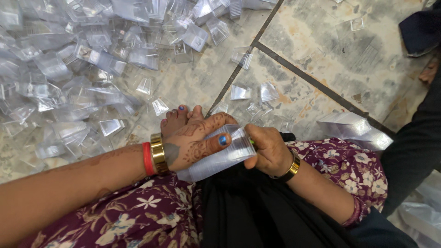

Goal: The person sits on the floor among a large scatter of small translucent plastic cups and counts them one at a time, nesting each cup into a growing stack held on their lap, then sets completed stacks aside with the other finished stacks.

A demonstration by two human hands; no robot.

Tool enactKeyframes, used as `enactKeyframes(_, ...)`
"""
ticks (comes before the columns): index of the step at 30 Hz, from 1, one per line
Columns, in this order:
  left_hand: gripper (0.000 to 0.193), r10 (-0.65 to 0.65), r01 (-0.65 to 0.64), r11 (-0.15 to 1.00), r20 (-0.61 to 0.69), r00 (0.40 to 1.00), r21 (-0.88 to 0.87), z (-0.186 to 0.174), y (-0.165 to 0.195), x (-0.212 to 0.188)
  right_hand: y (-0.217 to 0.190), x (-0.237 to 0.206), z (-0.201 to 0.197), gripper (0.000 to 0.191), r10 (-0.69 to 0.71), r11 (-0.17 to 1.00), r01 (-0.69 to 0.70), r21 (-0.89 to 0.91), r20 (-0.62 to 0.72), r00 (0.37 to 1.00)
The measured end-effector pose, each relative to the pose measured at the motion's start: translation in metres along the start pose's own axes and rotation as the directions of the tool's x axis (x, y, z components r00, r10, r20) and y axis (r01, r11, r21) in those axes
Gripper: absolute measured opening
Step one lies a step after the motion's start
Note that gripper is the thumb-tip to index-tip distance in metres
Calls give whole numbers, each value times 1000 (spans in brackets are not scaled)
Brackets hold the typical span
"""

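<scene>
We're sitting on a mottled stone tile floor (321, 41) with dark grout lines running diagonally across it. Biggest thing on it: a sprawling pile of small clear plastic boxes (69, 69) filling the upper left, loose and overlapping, no order to it. A few stray clear pieces (252, 94) lie apart from the pile, near the grout line above our hands.

Our lap is covered by maroon floral fabric (138, 216) with a black cloth (248, 211) over the middle. A second stack of clear boxes (353, 128) lies on the floor just beside our right knee. Another person's dark sleeve (413, 147) comes in along the right edge.

In hand: a nested stack of clear plastic boxes (220, 158), lying tilted across the lap edge, low end to the left. Left hand (195, 142), henna-patterned, blue nail polish, lies on top of the stack, fingers spread over it and thumb pressed on the upper face; clamped on it. Right hand (268, 149) grips the stack's right end, fingers curled closed around it. Both hands touch the stack and nearly meet at its middle.

Our foot (174, 120), toes painted blue, shows just behind the left hand.

Left wrist carries a red bangle (147, 159) and a gold bangle (158, 154), side by side. Right wrist has a gold and black band (290, 171).
</scene>
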State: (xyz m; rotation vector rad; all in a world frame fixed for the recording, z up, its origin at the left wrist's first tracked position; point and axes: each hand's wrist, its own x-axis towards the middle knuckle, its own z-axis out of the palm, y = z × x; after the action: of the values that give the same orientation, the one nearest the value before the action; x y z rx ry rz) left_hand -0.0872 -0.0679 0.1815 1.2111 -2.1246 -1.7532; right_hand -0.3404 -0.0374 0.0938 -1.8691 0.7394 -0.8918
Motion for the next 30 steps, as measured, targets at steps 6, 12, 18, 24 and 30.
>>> enactKeyframes(6,73,-267,271,915,-57,962,297,-4,7,-2,8,-8,5,69,59,989,-55,134,-29,998)
enactKeyframes(12,77,-102,131,957,-123,987,257,-4,11,-2,23,-17,12,51,-79,996,84,37,-128,989)
enactKeyframes(18,79,-215,249,920,-141,966,303,-7,16,-2,24,-18,15,49,9,999,-1,50,-153,988)
enactKeyframes(24,75,-431,452,822,-140,891,347,-9,25,3,21,-17,19,55,186,943,-148,297,-105,977)
enactKeyframes(30,69,-386,434,853,-208,899,291,-9,27,4,24,-18,26,56,334,732,-253,632,-9,942)
